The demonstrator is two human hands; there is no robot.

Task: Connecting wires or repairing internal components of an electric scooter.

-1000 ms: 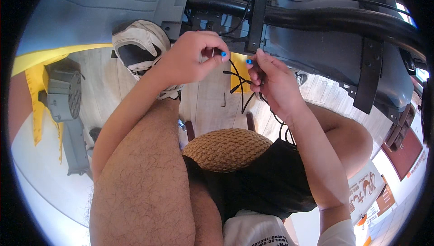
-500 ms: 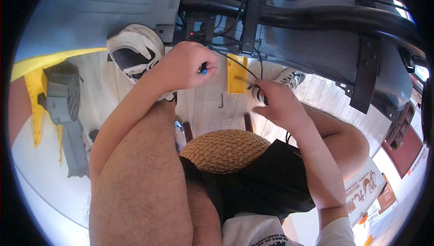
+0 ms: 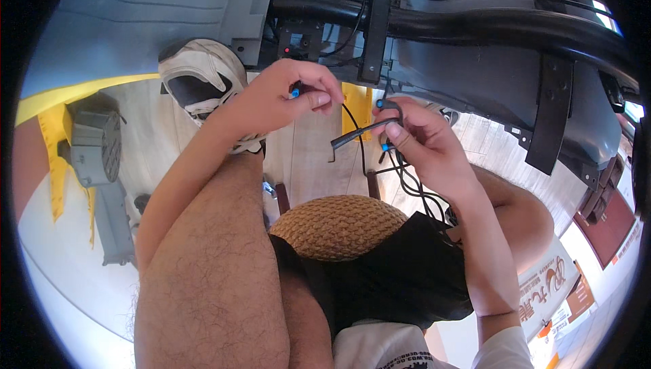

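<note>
My left hand (image 3: 281,101) curls round a black cable end with a blue connector (image 3: 296,93) tucked inside its fingers. Opposite it, my right hand (image 3: 434,145) pinches a bunch of thin black cables (image 3: 413,182); blue-tipped connectors (image 3: 386,146) stick out among its fingers. From that pinch a black cable plug (image 3: 346,140) points left, below the gap between the hands. A loose black wire loops through that gap. Both hands are just in front of the black tubular frame (image 3: 468,26), not touching one another.
A yellow piece (image 3: 355,108) lies on the wooden floor under the frame, with a small hex key (image 3: 331,155) nearer me. Grey panels (image 3: 149,9) stand at the far left. Between my legs is a woven stool (image 3: 339,226). A shoe (image 3: 203,81) borders the left hand.
My right hand has taken up the bunch of cables with blue-tipped connectors and holds it nearer the left hand. The left hand has shifted slightly up, its fingers a little looser.
</note>
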